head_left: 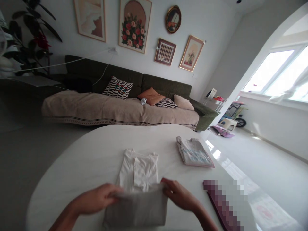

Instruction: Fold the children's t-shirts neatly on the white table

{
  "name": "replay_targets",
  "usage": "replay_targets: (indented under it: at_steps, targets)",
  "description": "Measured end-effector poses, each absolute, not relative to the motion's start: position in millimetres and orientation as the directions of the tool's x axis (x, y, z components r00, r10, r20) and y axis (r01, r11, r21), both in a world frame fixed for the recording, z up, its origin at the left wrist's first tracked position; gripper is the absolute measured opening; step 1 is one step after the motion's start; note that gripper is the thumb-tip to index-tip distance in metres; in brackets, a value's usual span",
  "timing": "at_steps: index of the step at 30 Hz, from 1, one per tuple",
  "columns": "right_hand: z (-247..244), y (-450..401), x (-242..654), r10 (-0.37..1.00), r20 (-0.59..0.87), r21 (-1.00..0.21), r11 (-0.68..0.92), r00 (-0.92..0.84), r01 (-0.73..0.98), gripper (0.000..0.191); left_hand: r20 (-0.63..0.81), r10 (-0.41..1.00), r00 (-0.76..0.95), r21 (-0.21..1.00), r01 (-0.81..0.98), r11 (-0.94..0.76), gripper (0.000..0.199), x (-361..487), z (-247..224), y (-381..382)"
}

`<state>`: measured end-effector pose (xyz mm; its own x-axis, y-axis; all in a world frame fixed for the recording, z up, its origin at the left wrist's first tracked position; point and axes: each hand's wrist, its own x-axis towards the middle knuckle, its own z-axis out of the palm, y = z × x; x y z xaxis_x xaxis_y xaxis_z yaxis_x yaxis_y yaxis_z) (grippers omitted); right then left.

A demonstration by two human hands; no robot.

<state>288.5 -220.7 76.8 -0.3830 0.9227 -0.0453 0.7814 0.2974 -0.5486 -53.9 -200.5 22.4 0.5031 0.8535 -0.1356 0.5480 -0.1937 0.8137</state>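
A white shirt [121,173] lies on the table in front of me, its collar pointing away and a sleeve turned inward over its front. Its near part is lifted in a fold, with the grey-looking underside [137,208] hanging towards me. My left hand [103,197] pinches the left end of that fold. At the right end, my right hand [176,192] grips the fabric between thumb and fingers. The held fabric and the left fingers are slightly blurred.
The white table [79,163] has rounded edges. A folded light T-shirt [194,152] with bluish print lies at its far right. Nearer, a dark maroon object [220,203] is partly pixelated. Beyond stands a green sofa [166,83] with cushions and a beige cover.
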Motion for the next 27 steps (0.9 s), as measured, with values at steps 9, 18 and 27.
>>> replay_targets:
  at_steps: [9,18,27]
  targets:
    - [9,-78,254,0.998,0.014,-0.562,0.054,-0.056,0.825,0.016,-0.206,0.939,0.274,0.905,0.418,0.076,0.026,7,10,-54]
    - [-2,-67,265,0.991,0.077,-0.530,-0.049,0.106,0.847,0.029,-0.101,0.979,0.178,0.866,0.500,-0.002,0.030,0,10,-20]
    - [-32,-104,220,0.988,0.142,-0.338,0.111,-0.066,0.935,0.055,0.356,0.876,0.325,0.483,0.739,-0.470,0.049,42,-39,-73]
